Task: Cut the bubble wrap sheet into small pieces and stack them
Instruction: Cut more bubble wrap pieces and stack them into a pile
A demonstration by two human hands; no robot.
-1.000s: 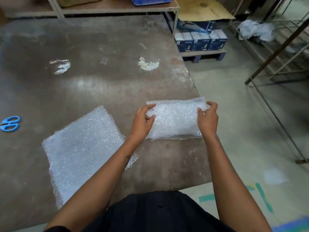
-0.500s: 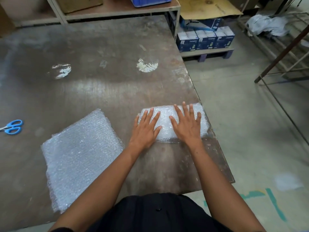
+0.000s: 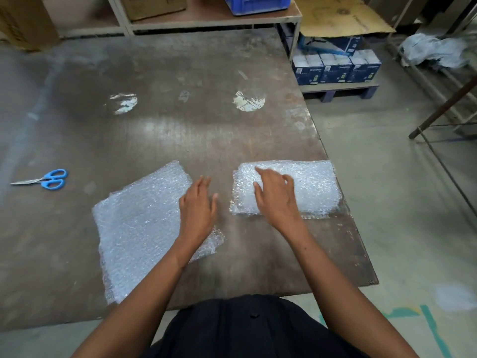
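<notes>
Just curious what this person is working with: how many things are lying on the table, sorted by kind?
Bubble wrap: 2, the large bubble wrap sheet and the stack of cut pieces
Scissors: 1, the blue-handled scissors
Total: 3 things on the table

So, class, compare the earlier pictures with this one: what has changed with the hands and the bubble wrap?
Both hands let go of the small bubble wrap stack, pressed it flat, then lifted. The left hand has moved left, off the stack; the right hand hovers over its left part. The large bubble wrap sheet and scissors stayed put.
</notes>
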